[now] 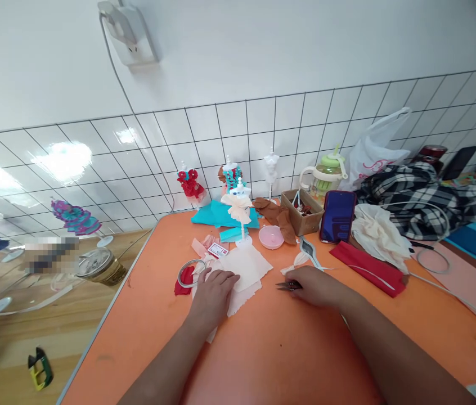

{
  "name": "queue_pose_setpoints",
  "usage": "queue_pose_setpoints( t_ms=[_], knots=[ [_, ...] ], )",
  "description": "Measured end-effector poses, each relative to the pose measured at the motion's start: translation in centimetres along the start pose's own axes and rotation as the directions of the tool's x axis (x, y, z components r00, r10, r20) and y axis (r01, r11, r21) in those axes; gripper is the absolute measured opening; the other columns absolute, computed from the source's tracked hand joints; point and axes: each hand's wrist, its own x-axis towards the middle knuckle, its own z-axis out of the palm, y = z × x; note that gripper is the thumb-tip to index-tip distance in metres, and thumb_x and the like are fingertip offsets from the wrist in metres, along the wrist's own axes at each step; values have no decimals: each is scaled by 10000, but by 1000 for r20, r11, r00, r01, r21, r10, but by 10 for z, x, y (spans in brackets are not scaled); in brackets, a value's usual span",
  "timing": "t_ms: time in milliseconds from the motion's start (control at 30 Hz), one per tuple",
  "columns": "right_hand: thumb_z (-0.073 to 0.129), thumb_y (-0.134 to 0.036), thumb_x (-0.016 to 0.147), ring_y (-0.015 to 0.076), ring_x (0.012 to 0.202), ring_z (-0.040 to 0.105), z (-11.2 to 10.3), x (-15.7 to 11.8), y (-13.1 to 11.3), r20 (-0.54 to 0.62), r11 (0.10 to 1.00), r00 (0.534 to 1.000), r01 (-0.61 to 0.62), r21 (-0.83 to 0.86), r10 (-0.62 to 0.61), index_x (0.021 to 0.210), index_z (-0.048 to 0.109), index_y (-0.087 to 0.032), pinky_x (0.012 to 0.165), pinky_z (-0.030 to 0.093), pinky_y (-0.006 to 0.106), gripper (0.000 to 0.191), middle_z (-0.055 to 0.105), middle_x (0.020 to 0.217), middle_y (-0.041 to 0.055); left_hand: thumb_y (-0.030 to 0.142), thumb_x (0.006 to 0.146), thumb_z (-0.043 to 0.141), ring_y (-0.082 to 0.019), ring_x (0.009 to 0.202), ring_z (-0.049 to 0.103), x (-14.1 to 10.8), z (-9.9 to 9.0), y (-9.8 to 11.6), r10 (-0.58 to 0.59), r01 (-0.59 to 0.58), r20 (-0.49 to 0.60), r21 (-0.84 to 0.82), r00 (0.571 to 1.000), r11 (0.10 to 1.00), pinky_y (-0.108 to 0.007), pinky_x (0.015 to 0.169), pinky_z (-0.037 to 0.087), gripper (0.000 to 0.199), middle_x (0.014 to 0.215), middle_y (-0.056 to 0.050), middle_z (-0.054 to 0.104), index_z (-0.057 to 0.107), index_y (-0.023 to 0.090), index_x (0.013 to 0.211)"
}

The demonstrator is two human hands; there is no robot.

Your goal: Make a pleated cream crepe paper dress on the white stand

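Note:
My left hand (214, 292) lies flat, fingers spread, on a stack of cream paper or cloth sheets (248, 267) on the orange table (272, 349). My right hand (316, 284) is closed around small dark snips (285, 286), whose tips point left toward the sheets. Just left of my left hand sit a roll of clear tape (190, 271) and a red scrap (184, 282). Behind the sheets stands a small mannequin in a cream ruffled dress (239, 209).
Further back: dressed mini mannequins (191, 184), turquoise cloth (216, 215), a pink round dish (270, 237), a cardboard box (303, 212), a phone (338, 216), red fabric (368, 269), cream cloth (379, 233), plaid cloth (423, 197). A jar (98, 265) sits on the wooden table at left.

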Motion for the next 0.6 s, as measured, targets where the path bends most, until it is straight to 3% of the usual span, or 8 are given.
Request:
queue_pose_setpoints(
  t_ms=[67,167,267,333,433,533,600],
  knots=[
    [509,-245,822,174,774,561,9,11,-12,-148,1000,989,1,-21,-5,826,604,-209,607,347,237,102,636,818,26,102,850,401,-198,929,568,-1,-3,-1,9,-9,-41,-5,999,1000,-432,902,321,325,967,-21,678,618,259,1035],
    [459,-297,887,203,871,555,28,30,-34,-346,994,938,-16,-104,-21,1077,577,-243,676,384,273,230,644,902,47,123,852,422,-183,826,569,-2,-6,1,115,-120,-115,-35,987,992,-357,772,368,273,868,-28,679,627,229,998],
    [490,-338,880,229,959,532,43,45,-53,-417,974,897,57,-221,-147,1278,458,-238,797,396,335,411,633,1033,78,111,840,436,-172,776,550,-2,-4,7,226,-237,-159,-54,961,970,-339,728,364,266,843,-31,674,624,220,994],
    [518,-366,862,236,1035,506,42,47,-57,-445,964,869,119,-239,-217,1315,422,-228,869,379,360,484,591,1157,92,98,825,447,-174,781,543,-2,-2,10,265,-278,-159,-61,951,959,-340,726,362,277,849,-29,673,619,222,1003],
    [453,-345,889,216,1065,498,18,32,-35,-477,969,850,139,-205,-223,1214,522,-229,895,371,349,351,590,1164,80,88,815,452,-176,804,546,-3,-2,14,298,-311,-142,-81,944,947,-339,733,366,299,858,-27,669,608,232,1025],
    [425,-266,872,212,981,531,-14,3,16,-436,971,899,-72,-230,-37,988,635,-215,848,382,338,245,626,1032,75,88,816,452,-171,804,548,-6,-5,14,294,-308,-134,-104,946,946,-334,740,375,301,857,-25,665,605,241,1026],
    [521,-254,782,247,993,517,-24,-16,54,-405,918,906,-262,-299,127,971,640,-235,803,381,354,224,613,1028,77,89,817,449,-172,817,548,-8,-6,13,281,-297,-136,-115,950,948,-334,745,380,300,867,-27,666,606,240,1023]
  ],
)
